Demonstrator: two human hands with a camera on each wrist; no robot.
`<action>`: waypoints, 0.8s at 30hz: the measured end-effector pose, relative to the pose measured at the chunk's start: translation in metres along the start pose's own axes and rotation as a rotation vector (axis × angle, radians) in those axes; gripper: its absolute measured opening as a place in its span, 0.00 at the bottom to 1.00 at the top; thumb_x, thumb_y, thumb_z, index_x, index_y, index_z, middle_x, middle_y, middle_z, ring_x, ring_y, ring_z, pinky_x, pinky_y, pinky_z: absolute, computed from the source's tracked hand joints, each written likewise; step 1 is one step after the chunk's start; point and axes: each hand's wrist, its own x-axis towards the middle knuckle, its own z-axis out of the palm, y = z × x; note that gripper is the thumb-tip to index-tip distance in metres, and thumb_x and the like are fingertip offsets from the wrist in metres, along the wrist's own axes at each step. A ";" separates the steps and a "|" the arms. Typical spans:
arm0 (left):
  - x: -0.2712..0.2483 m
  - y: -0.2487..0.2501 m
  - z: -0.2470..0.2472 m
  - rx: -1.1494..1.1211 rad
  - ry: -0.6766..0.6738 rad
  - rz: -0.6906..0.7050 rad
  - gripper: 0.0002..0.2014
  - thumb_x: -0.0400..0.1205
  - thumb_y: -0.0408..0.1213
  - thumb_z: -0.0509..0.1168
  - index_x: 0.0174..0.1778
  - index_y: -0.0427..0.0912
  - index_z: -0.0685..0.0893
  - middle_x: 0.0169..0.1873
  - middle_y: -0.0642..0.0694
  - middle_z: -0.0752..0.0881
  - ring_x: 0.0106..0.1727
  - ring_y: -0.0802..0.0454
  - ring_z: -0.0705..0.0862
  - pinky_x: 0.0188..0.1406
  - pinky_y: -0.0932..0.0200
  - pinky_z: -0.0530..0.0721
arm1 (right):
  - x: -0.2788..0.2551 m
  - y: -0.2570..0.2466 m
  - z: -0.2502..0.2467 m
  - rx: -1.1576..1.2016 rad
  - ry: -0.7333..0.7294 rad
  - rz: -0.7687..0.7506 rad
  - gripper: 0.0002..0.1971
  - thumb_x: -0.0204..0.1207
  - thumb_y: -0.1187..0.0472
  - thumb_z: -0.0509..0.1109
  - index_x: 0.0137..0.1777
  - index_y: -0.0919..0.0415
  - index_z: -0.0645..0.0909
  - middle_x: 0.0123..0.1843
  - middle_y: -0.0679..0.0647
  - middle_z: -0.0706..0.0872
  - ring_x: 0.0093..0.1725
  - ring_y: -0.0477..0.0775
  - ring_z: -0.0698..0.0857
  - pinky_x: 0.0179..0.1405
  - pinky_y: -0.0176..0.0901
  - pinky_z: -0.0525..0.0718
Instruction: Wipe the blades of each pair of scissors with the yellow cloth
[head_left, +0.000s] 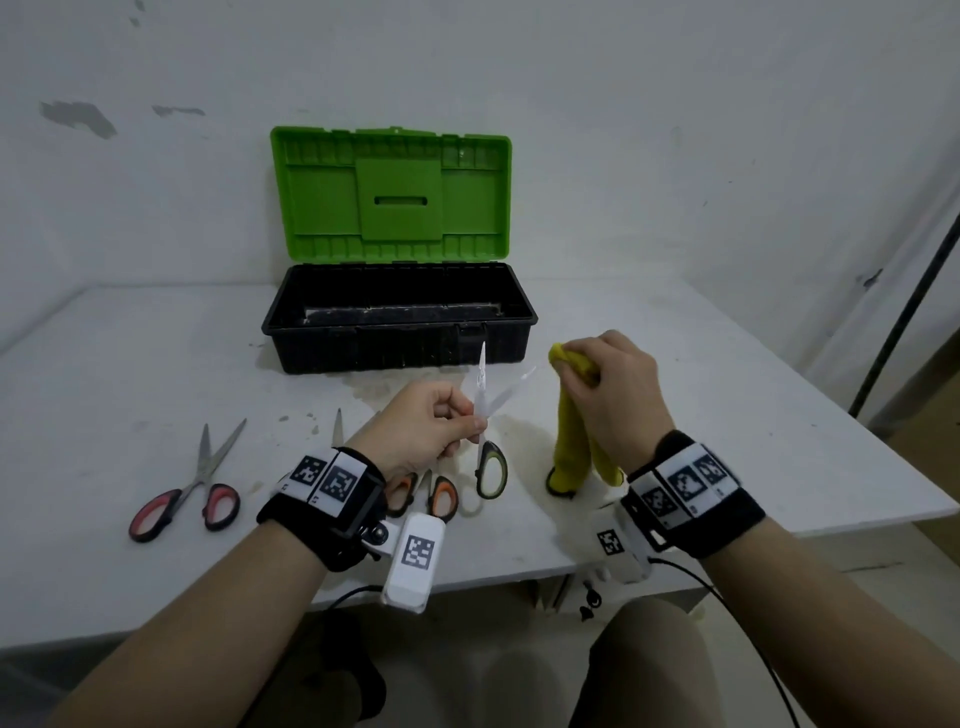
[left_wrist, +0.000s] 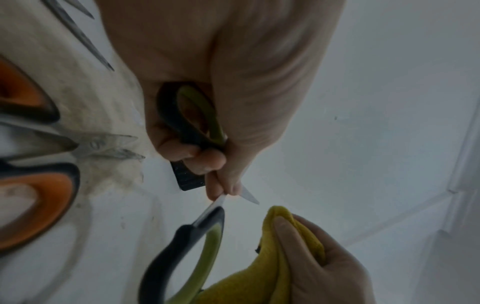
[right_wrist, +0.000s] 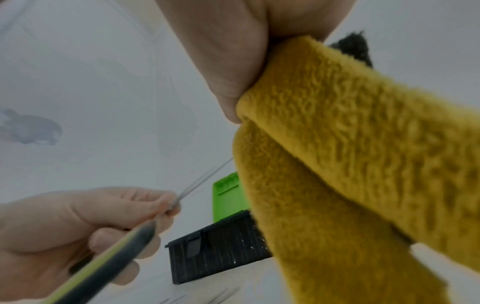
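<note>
Nearest the body, the orange scissors (head_left: 427, 493) lie on the table (head_left: 727, 405), half hidden under the left wrist, and the red scissors (head_left: 187, 486) rest further left with blades parted. Up off the table, the left hand (head_left: 423, 428) holds the green scissors (head_left: 485, 415), fingers curled and pinching them near the pivot, one handle tucked into the palm in the left wrist view, the other loop hanging free. Blades are spread in a V, tips pointing away. Just to the right, the right hand (head_left: 610, 384) grips the cloth (head_left: 571, 415), thumb and fingers bunching its top fold while the rest hangs down to the table. Cloth and blades are near but apart, no contact yet. Behind them sits the open toolbox (head_left: 400, 317), green lid up.

Reading it: the green pair is the one in hand, with the wipe about to land. The next move calls for closing the cloth fold over a blade's flat and drawing it toward the tip, fingers kept off the edge.
</note>
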 end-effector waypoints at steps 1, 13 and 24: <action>0.000 0.000 0.000 -0.008 0.004 -0.007 0.05 0.80 0.32 0.74 0.43 0.38 0.84 0.35 0.44 0.92 0.24 0.55 0.78 0.27 0.62 0.78 | -0.003 -0.003 -0.001 -0.001 0.002 -0.025 0.08 0.78 0.56 0.72 0.53 0.57 0.87 0.45 0.48 0.79 0.45 0.52 0.80 0.49 0.42 0.80; -0.001 0.006 0.005 0.103 0.005 0.056 0.08 0.79 0.34 0.76 0.46 0.35 0.84 0.31 0.50 0.88 0.29 0.51 0.80 0.30 0.59 0.81 | -0.023 -0.023 0.022 -0.089 -0.227 -0.129 0.09 0.80 0.55 0.69 0.55 0.56 0.86 0.47 0.49 0.78 0.44 0.51 0.79 0.47 0.43 0.81; 0.001 0.000 0.001 -0.003 -0.003 -0.041 0.06 0.80 0.31 0.74 0.42 0.40 0.83 0.33 0.44 0.91 0.25 0.55 0.78 0.27 0.61 0.78 | -0.021 -0.020 0.003 -0.061 -0.144 -0.106 0.08 0.79 0.56 0.71 0.54 0.56 0.86 0.47 0.48 0.80 0.45 0.50 0.79 0.48 0.38 0.75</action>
